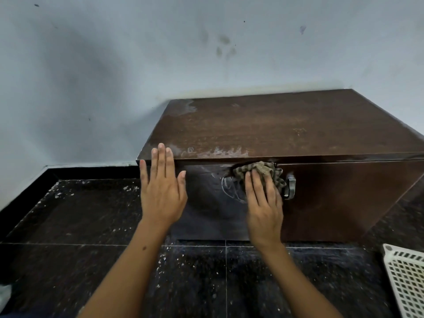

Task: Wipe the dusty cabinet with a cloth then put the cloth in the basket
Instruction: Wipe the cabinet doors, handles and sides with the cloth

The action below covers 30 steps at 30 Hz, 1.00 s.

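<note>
A low dark brown cabinet (286, 127) stands against the wall, with pale dust smears along its front edge and back left corner. My right hand (263, 203) presses a crumpled striped grey-green cloth (263, 171) against the cabinet's front face, just under the top edge and left of a metal handle (290, 188). My left hand (161, 189) lies flat with fingers spread on the front left corner of the cabinet, holding nothing. A white plastic basket (406, 278) shows at the lower right corner, partly cut off.
The floor (80, 226) is dark speckled tile with white flecks of debris. A pale blue-grey wall (114, 65) with smudges rises behind the cabinet. A black skirting strip runs along the wall at left.
</note>
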{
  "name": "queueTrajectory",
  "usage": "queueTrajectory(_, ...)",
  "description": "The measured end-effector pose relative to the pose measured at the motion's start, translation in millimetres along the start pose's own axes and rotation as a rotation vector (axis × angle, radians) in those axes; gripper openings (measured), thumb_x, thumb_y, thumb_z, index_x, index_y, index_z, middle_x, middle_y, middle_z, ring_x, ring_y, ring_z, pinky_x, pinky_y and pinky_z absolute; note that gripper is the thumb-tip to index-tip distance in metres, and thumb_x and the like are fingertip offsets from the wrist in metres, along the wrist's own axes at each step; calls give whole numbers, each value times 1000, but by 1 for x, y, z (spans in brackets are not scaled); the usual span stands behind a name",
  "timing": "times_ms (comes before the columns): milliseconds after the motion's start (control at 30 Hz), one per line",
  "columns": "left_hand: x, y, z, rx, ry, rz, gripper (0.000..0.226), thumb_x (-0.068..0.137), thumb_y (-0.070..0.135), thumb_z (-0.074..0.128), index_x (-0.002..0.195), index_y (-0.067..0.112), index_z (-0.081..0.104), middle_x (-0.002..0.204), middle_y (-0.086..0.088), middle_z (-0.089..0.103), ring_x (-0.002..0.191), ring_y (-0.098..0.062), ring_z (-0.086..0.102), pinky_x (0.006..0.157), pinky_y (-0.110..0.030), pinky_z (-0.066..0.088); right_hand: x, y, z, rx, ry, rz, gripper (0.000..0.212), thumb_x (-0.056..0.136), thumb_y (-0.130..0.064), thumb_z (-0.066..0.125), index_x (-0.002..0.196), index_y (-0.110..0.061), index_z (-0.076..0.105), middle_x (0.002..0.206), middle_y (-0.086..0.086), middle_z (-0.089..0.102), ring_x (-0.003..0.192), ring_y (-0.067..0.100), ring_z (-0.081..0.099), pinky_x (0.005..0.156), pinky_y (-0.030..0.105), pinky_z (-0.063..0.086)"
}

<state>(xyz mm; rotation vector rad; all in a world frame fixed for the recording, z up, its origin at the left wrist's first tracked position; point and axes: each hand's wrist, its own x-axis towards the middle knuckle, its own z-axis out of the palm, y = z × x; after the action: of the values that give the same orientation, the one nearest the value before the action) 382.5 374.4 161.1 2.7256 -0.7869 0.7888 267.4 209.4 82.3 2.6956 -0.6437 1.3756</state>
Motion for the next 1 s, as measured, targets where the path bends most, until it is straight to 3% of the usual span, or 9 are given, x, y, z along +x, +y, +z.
queueTrajectory(133, 3, -21, -4, 48, -11, 120, 60, 96, 36, 21, 143, 1, 35, 149, -14, 35, 141, -28, 28, 116, -45, 7, -1, -33, 9, 72, 22, 96, 60, 78, 9, 31, 136, -3, 42, 140, 13, 49, 132, 35, 32, 103, 47, 36)
queueTrajectory(300, 2, -17, -1, 52, -6, 109, 61, 96, 36, 22, 144, -2, 31, 150, -17, 32, 142, -30, 25, 116, -45, 7, 10, -18, 13, 20, -5, -286, 43, 95, -4, 37, 136, -10, 48, 141, 4, 50, 134, 26, 35, 106, 40, 32)
queueTrajectory(367, -3, -8, 2, 33, 6, 101, 63, 97, 37, 22, 145, -2, 26, 153, -18, 25, 143, -30, 19, 117, -44, 5, 13, 0, 10, -21, 17, -309, 39, 101, -8, 31, 134, -12, 51, 139, 2, 51, 133, 25, 37, 103, 44, 35)
queueTrajectory(467, -15, 8, 7, -7, 3, 128, 64, 97, 38, 22, 147, -1, 20, 156, -17, 16, 145, -27, 13, 117, -46, 7, 6, 23, 0, -36, 65, -139, 44, 102, -6, 22, 132, -10, 54, 137, 6, 53, 129, 29, 39, 92, 46, 39)
queueTrajectory(533, -18, 13, 8, -19, 8, 122, 63, 97, 38, 20, 147, -1, 20, 156, -16, 15, 145, -27, 12, 117, -46, 7, 1, 27, -3, -27, 89, -57, 46, 97, 1, 25, 131, -8, 55, 136, 8, 54, 125, 31, 40, 86, 46, 42)
queueTrajectory(667, -19, 19, 1, -36, 5, 148, 62, 97, 37, 21, 147, 0, 22, 156, -15, 15, 146, -25, 12, 118, -45, 6, -7, 12, 1, 161, 69, 132, 60, 79, 16, 45, 135, -3, 48, 141, 11, 43, 123, 34, 35, 95, 48, 46)
queueTrajectory(767, -24, 33, -5, -86, -5, 221, 61, 97, 36, 22, 147, 1, 22, 157, -14, 15, 146, -24, 11, 118, -45, 6, -13, -4, 0, 365, 6, 353, 73, 75, 21, 55, 142, -4, 39, 141, 10, 31, 124, 29, 30, 99, 34, 37)
queueTrajectory(867, -28, 43, -3, -80, -50, 292, 61, 98, 37, 21, 148, 2, 22, 157, -13, 16, 146, -24, 13, 117, -45, 8, -16, -5, 1, 525, -33, 439, 66, 83, 12, 49, 144, -7, 34, 139, 12, 33, 128, 21, 28, 107, 33, 30)
queueTrajectory(1000, -39, 64, -5, -368, -178, 308, 61, 98, 41, 17, 144, 6, 34, 151, -7, 33, 142, -18, 27, 118, -31, 10, -27, -5, -6, 760, -86, 681, 53, 88, 9, 48, 139, -4, 43, 125, 1, 36, 120, 27, 46, 98, 46, 46)
